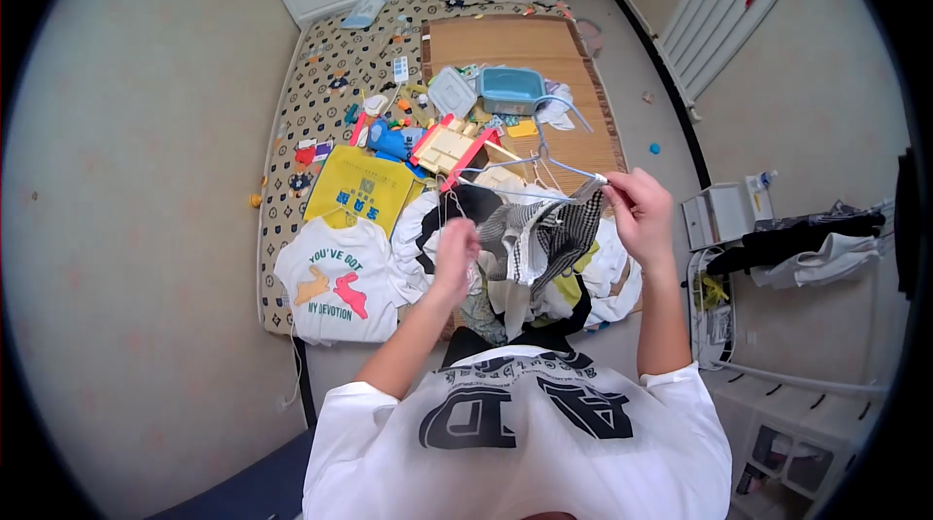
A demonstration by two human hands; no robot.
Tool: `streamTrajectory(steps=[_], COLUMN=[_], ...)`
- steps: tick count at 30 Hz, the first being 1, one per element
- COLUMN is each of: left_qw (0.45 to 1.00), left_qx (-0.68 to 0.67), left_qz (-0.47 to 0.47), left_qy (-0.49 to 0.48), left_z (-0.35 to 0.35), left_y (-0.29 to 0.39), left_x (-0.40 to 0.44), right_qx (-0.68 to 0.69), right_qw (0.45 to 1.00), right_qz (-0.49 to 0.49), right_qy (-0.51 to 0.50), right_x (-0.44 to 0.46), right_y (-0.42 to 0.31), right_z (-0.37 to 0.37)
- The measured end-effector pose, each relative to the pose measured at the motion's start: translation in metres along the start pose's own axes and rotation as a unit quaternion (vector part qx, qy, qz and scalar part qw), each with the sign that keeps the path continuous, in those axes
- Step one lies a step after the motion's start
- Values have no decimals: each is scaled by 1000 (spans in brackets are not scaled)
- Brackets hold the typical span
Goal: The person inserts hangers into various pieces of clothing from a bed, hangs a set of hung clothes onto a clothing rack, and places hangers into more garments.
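Note:
My right hand (639,214) pinches the right end of a light blue hanger (540,156), with the edge of a black-and-white checked garment (567,228) at its fingertips. The garment hangs below the hanger, bunched in the middle. My left hand (457,253) is raised left of the garment, beside thin white strings or wire; it is blurred, and what it holds, if anything, cannot be made out. Beneath both hands lies a pile of clothes (610,272). Left of the pile a white shirt with two rabbits (340,277) lies flat on the bed.
On the bed (326,49) are a yellow bag (358,188), a red and cream toy (452,146), a blue bin (511,89), a lid (452,92) and several small toys. Clothes (821,248) hang on a rack at the right, above white drawers (777,442).

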State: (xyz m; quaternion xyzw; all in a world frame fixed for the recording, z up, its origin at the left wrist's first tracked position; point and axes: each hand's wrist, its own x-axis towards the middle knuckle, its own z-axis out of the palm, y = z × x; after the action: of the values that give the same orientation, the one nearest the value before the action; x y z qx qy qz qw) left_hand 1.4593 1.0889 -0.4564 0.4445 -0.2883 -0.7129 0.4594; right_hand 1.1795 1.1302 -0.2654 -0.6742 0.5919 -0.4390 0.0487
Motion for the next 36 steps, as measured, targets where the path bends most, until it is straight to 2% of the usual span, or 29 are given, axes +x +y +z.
streamTrajectory(steps=[1,3,6,9,10,14,15,17,19,22,23,25,28,29,30,31,32,35,36], left_qw=[994,982,983,951,950,973,974,964,933,945,952,988,983,932,852,740,697,761,785], left_qx=[-32,5,112,187,187,31,-23,-132,-240,-225,-202,-55,140,281,402,510,540,474,452], left_qz=[-105,-188,-133,-101,-113,-96,-120,-162,-190,-182,-157,-46,84,203,326,436,472,442,418], left_qy=[-16,0,-60,-225,-222,-205,-193,-163,-188,-150,-168,-135,-87,-106,-84,-59,-16,-31,-69], left_z=[8,37,69,69,74,76,72,61,47,46,47,59,65,64,66,69,65,52,45], left_y=[-10,-21,-21,-29,-25,-16,-5,23,52,98,110,128,117,117,124,132,134,145,144], left_x=[-8,-22,-38,-28,-32,-17,-9,11,33,51,51,37,18,11,-3,-14,-16,-17,-17], right_qx=[14,42,50,50,52,52,50,48,60,67,69,31,-3,17,37,57,71,127,139], right_qw=[1000,998,997,996,995,991,991,992,992,994,994,997,999,999,998,997,996,988,986], right_qz=[10,32,45,66,73,93,96,100,104,90,84,69,39,46,52,58,61,86,83], right_qy=[6,18,27,45,53,77,81,58,27,8,3,13,22,17,11,5,0,-26,-37], right_x=[-1,-4,-7,-12,-14,-26,-29,-34,-39,-41,-41,-37,-32,-31,-30,-29,-27,-24,-23], right_y=[-1,-3,-7,-7,-4,14,19,26,35,35,35,28,22,21,21,20,19,21,22], right_z=[-1,-3,-11,-23,-26,-44,-49,-57,-61,-55,-52,-44,-28,-21,-14,-7,-2,16,23])
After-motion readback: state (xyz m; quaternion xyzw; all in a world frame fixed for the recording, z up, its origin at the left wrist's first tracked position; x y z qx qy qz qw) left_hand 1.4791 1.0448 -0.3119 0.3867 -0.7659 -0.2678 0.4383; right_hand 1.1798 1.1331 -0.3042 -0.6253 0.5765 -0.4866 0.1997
